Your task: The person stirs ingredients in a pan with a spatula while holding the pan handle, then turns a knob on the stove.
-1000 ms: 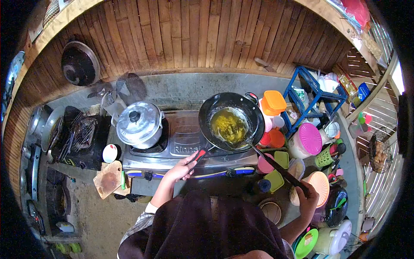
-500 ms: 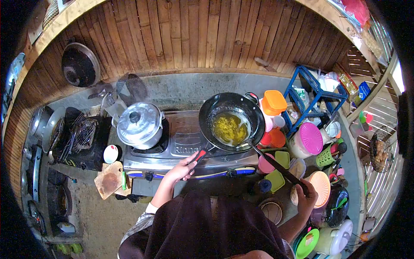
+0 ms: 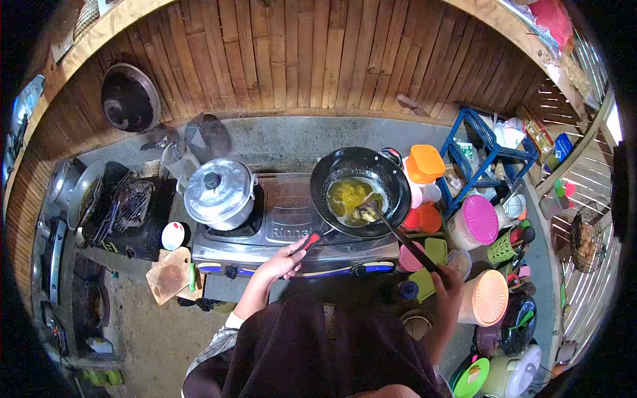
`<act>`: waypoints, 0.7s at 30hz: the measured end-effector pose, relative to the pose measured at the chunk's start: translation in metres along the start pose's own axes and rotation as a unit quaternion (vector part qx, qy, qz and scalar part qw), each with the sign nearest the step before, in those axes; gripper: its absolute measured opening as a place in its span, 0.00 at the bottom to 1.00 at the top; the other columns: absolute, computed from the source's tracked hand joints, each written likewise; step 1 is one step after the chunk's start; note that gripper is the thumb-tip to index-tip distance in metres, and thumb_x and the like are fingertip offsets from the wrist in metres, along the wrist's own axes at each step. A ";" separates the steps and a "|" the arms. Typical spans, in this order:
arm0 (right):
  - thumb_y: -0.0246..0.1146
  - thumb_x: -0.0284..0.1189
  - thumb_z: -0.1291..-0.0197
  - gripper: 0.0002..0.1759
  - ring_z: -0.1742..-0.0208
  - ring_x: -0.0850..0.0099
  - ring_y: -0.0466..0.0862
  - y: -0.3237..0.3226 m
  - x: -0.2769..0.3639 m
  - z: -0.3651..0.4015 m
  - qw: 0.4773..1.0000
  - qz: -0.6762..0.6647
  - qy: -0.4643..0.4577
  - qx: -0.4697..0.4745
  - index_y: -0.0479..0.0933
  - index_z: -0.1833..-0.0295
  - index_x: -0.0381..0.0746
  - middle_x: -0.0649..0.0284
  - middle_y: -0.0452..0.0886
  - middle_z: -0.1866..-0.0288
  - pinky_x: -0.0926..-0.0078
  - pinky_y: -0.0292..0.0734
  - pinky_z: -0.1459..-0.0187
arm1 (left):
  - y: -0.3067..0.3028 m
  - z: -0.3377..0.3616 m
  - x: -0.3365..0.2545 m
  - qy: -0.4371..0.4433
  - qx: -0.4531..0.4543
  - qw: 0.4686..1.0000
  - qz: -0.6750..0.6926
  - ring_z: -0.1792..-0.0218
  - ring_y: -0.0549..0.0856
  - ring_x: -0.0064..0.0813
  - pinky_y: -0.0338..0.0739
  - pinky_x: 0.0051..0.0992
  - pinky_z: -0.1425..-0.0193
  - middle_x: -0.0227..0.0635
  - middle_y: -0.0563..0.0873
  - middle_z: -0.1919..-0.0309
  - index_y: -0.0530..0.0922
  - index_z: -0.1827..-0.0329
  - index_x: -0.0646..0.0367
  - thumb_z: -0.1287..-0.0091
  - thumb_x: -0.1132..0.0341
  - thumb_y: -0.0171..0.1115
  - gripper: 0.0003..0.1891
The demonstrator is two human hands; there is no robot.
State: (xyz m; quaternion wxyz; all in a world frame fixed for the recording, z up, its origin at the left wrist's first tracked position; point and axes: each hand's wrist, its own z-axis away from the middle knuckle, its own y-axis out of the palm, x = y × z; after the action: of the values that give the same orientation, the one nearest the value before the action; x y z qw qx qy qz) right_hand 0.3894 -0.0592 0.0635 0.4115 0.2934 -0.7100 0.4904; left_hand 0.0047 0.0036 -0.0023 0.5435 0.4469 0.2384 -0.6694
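A black wok (image 3: 326,174) sits on the right side of the gas stove. Yellowish food (image 3: 352,194) lies in shiny liquid at its bottom. My left hand (image 3: 284,261) is closed around the wok's red and black handle (image 3: 309,241). In my right hand (image 3: 450,284) is the long dark handle of a spatula (image 3: 413,248). The spatula slants over the wok's near right rim, its far end down by the food. The exact shape of that end is hard to make out.
A lidded aluminium pot (image 3: 219,196) stands on the left of the stove (image 3: 292,205). A cutting board (image 3: 168,276) lies at the front left. Orange tubs (image 3: 426,164), a pink-lidded container (image 3: 478,217) and a blue rack (image 3: 474,152) crowd the right side.
My right hand has moved left and slightly up, pushing the spatula's end from the wok's near rim in toward the food. My left hand keeps its hold on the wok handle.
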 end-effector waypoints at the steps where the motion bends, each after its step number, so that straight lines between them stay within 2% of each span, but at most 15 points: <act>1: 0.66 0.25 0.47 0.14 0.59 0.71 0.81 0.007 0.002 -0.002 1.000 0.025 0.000 0.020 0.78 0.54 0.32 0.58 0.82 0.60 0.74 0.75 0.55 | 0.001 0.001 -0.003 0.001 -0.004 1.000 -0.009 0.86 0.63 0.13 0.57 0.14 0.86 0.25 0.68 0.81 0.52 0.28 0.32 0.28 0.63 0.46 0.27; 5: 0.66 0.27 0.46 0.17 0.60 0.71 0.80 0.050 -0.033 -0.014 0.997 -0.047 -0.003 0.060 0.77 0.51 0.33 0.57 0.82 0.60 0.75 0.75 0.56 | 0.002 0.001 -0.004 0.000 -0.007 1.000 -0.022 0.87 0.62 0.13 0.56 0.15 0.86 0.25 0.68 0.81 0.52 0.28 0.32 0.28 0.63 0.47 0.27; 7: 0.66 0.28 0.46 0.19 0.58 0.71 0.80 0.070 -0.035 -0.018 0.990 -0.093 0.054 0.096 0.75 0.49 0.34 0.57 0.82 0.58 0.75 0.74 0.54 | 0.003 0.001 -0.004 0.000 -0.012 1.000 -0.026 0.87 0.62 0.13 0.56 0.15 0.86 0.25 0.67 0.81 0.53 0.28 0.32 0.28 0.63 0.47 0.27; 8: 0.66 0.28 0.46 0.19 0.58 0.71 0.80 0.079 -0.040 -0.021 0.990 -0.094 0.054 0.094 0.75 0.49 0.34 0.57 0.82 0.58 0.75 0.74 0.54 | 0.003 0.001 -0.005 0.000 -0.016 0.999 -0.029 0.87 0.62 0.13 0.56 0.15 0.86 0.25 0.67 0.81 0.53 0.28 0.32 0.28 0.63 0.47 0.27; 10: 0.65 0.27 0.46 0.20 0.56 0.71 0.80 0.094 -0.037 -0.024 0.991 -0.091 -0.023 0.100 0.74 0.47 0.34 0.57 0.82 0.58 0.75 0.73 0.52 | 0.005 0.002 -0.007 -0.003 -0.019 0.999 -0.030 0.87 0.62 0.13 0.56 0.15 0.86 0.25 0.67 0.81 0.54 0.28 0.32 0.28 0.63 0.47 0.27; 11: 0.65 0.27 0.46 0.20 0.54 0.70 0.80 0.096 -0.033 -0.024 0.990 -0.092 -0.004 0.103 0.74 0.47 0.34 0.58 0.81 0.57 0.74 0.72 0.50 | 0.006 0.003 -0.008 -0.007 -0.023 0.999 -0.029 0.87 0.62 0.13 0.56 0.15 0.86 0.25 0.67 0.81 0.54 0.28 0.32 0.28 0.63 0.47 0.27; 18: 0.64 0.28 0.45 0.18 0.54 0.68 0.81 0.086 -0.051 -0.029 0.993 -0.087 -0.026 0.081 0.76 0.49 0.35 0.56 0.82 0.56 0.74 0.73 0.50 | 0.007 0.002 -0.008 -0.009 -0.035 0.998 -0.054 0.86 0.62 0.13 0.57 0.15 0.86 0.26 0.68 0.80 0.54 0.29 0.30 0.28 0.63 0.47 0.27; 21: 0.64 0.29 0.45 0.16 0.56 0.65 0.82 0.065 -0.036 -0.022 0.998 -0.030 0.000 0.050 0.78 0.50 0.37 0.55 0.83 0.58 0.73 0.74 0.51 | 0.006 0.000 -0.005 -0.005 -0.040 0.998 -0.053 0.88 0.62 0.13 0.58 0.14 0.87 0.25 0.69 0.82 0.55 0.30 0.27 0.28 0.62 0.48 0.26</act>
State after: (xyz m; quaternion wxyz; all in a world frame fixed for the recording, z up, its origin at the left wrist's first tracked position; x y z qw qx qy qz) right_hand 0.3609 -0.0155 0.0063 0.4104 0.3346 -0.6760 0.5125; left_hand 0.0105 0.0041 0.0030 0.5257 0.4087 0.2855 -0.6893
